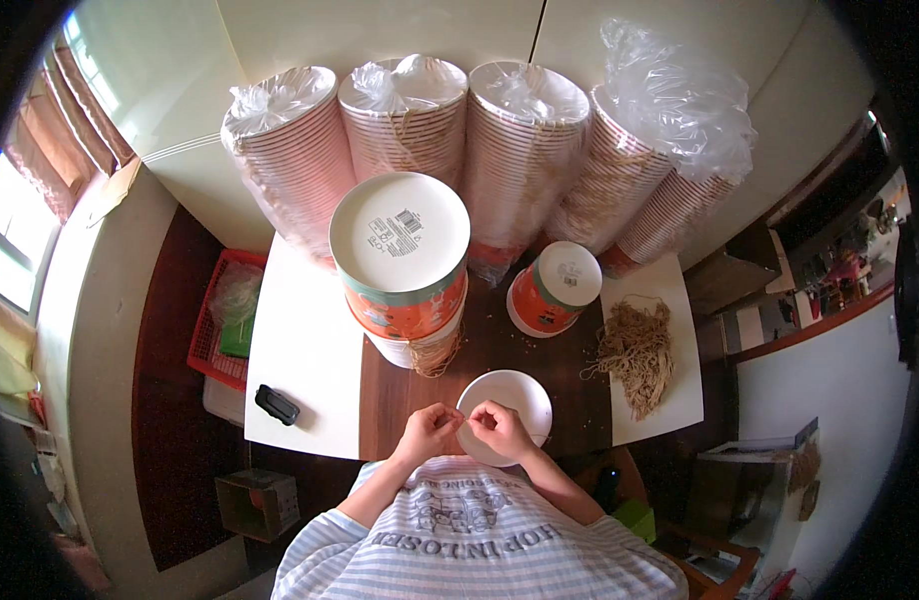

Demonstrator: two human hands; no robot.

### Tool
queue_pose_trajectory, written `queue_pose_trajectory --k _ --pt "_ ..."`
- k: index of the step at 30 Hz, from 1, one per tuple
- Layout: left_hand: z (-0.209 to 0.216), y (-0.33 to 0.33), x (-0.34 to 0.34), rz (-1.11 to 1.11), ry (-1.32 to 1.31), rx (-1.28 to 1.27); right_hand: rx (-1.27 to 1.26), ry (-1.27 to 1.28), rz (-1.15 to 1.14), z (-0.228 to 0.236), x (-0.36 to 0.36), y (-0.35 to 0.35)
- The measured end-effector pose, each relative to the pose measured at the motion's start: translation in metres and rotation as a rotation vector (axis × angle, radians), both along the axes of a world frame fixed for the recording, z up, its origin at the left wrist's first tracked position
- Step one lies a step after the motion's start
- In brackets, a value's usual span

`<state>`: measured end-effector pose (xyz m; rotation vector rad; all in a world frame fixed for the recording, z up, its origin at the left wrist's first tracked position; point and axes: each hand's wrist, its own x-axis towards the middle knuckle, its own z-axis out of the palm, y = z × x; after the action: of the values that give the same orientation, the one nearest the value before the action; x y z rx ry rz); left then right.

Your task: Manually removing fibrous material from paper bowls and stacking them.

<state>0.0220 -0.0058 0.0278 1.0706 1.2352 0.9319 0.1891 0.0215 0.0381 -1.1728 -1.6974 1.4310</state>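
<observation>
"Where is the white tub?"

"At the near edge of the table, right by the person. It's the white tub, round, smooth and plain. Its open mouth faces up, so its long axis runs roughly toward the camera. I can't tell whether it leans."

"And the hands?"

"The left hand and right hand are close together at the tub's left side, fingers curled in narrowly. Whether the tips meet, or hold something thin, I cannot tell."

"What stands around them?"

"A big orange tub with a green band, base up on a stack, with rough straw-coloured strands hanging below it. To its right, a small orange tub, base up too. Further right lies a tangled bundle of twine, fibrous and tan. Behind, tall ribbed stacks of tubs stand wrapped in clear, crinkly plastic."

"Any writing?"

"Dark small print and a barcode on the big base, a smaller dark label on the little one, and grey lettering across the striped shirt. The white tub's visible inside is blank."
</observation>
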Motion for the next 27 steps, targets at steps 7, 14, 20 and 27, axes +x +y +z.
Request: queue_pose_trajectory --k 7,14,20,27 --pt "0.003 0.0 -0.002 0.001 0.107 0.047 -0.069 0.036 -0.009 -0.009 0.0 -0.002" --pt "0.014 0.004 -0.005 -0.008 0.259 0.087 -0.145 0.021 0.054 -0.009 0.0 -0.001" --pt "0.004 0.01 -0.009 -0.027 0.37 0.336 -0.071 0.006 -0.065 -0.015 -0.001 -0.005" --pt "-0.009 0.006 -0.018 -0.01 0.296 0.223 0.159 -0.648 0.179 0.012 -0.003 -0.025"
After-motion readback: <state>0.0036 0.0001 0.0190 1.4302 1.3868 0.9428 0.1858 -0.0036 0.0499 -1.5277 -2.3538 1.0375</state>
